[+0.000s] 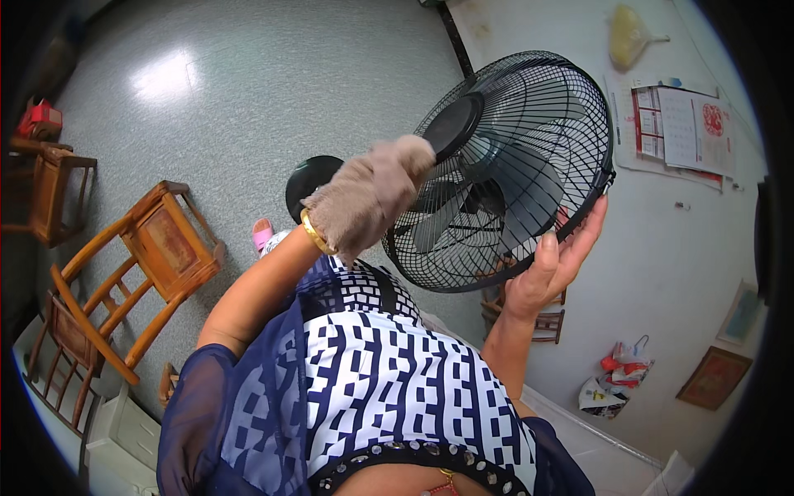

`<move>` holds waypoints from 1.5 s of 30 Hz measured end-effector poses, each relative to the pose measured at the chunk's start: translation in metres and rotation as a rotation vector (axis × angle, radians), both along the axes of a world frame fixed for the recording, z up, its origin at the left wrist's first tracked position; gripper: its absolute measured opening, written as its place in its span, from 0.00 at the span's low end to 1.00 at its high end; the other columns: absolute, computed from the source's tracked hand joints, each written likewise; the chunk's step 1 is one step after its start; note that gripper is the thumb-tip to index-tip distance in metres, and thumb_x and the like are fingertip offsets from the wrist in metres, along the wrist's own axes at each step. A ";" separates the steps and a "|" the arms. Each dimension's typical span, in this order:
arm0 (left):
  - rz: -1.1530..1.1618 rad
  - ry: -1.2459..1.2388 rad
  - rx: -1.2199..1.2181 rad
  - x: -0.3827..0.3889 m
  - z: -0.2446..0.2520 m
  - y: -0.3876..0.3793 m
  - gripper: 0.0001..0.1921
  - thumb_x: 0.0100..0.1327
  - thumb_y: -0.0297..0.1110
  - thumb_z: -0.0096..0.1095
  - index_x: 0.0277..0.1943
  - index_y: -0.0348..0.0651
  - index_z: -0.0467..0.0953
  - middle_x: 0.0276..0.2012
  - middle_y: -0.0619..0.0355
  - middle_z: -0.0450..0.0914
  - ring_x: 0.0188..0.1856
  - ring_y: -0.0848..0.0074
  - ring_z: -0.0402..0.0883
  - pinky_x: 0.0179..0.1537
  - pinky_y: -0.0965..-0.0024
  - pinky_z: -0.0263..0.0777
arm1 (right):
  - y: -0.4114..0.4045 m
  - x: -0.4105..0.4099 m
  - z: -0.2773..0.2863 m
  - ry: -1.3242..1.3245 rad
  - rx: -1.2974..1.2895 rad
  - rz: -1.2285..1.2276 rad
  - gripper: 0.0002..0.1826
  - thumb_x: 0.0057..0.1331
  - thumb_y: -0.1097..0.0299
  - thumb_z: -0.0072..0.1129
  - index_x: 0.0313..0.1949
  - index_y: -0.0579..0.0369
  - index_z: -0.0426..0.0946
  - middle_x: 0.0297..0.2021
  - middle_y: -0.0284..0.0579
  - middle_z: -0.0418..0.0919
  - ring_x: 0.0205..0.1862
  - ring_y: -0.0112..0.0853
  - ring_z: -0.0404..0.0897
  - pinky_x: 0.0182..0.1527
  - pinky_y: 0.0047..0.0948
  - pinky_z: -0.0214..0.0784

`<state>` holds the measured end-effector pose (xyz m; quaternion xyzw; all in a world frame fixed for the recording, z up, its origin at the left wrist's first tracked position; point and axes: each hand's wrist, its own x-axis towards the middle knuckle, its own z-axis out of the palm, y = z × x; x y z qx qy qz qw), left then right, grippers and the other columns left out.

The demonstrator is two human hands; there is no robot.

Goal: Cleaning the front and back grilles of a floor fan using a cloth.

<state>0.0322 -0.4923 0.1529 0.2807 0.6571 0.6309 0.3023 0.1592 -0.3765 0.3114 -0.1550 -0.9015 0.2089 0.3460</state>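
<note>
A black fan head with a wire guard (533, 124) and grey translucent blades is tilted up in front of me. My left hand (375, 192) is wholly covered by a fuzzy brown cloth or mitt (353, 208), up to a gold bangle (317, 232) at the wrist. Its far end touches or nearly touches the guard beside the round black centre cap (454, 127). My right hand (555, 260) grips the lower right rim, thumb on the near side and fingers behind. A round black disc (310, 180), perhaps the fan's base, shows partly behind the cloth.
Wooden chairs (167, 242) stand at the left, one with a red item (46, 118) on it. A pale plastic drawer unit (124, 428) is at the lower left. On the right wall hang calendar sheets (695, 130), a yellowish bag (626, 40) and plastic bags (611, 384). Another wooden chair (549, 327) is behind my right arm.
</note>
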 end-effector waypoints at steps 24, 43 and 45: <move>0.110 0.675 0.018 -0.009 -0.014 0.013 0.13 0.59 0.37 0.62 0.47 0.50 0.81 0.47 0.56 0.79 0.51 0.63 0.76 0.54 0.61 0.69 | -0.005 0.000 -0.001 0.018 -0.060 -0.008 0.39 0.62 0.63 0.41 0.70 0.66 0.45 0.69 0.58 0.47 0.69 0.42 0.56 0.67 0.39 0.54; -0.134 0.449 0.021 0.020 -0.007 -0.018 0.16 0.62 0.40 0.63 0.52 0.52 0.79 0.54 0.57 0.76 0.58 0.65 0.72 0.62 0.63 0.62 | -0.001 0.002 -0.002 0.032 -0.024 -0.021 0.39 0.59 0.66 0.40 0.70 0.67 0.46 0.69 0.59 0.48 0.70 0.43 0.55 0.68 0.41 0.51; -0.045 0.695 0.039 0.030 -0.021 -0.018 0.22 0.64 0.43 0.61 0.60 0.54 0.73 0.62 0.57 0.70 0.65 0.63 0.65 0.69 0.62 0.53 | -0.002 0.002 -0.001 0.033 -0.024 -0.018 0.39 0.59 0.67 0.39 0.70 0.67 0.45 0.69 0.59 0.48 0.70 0.43 0.55 0.68 0.41 0.51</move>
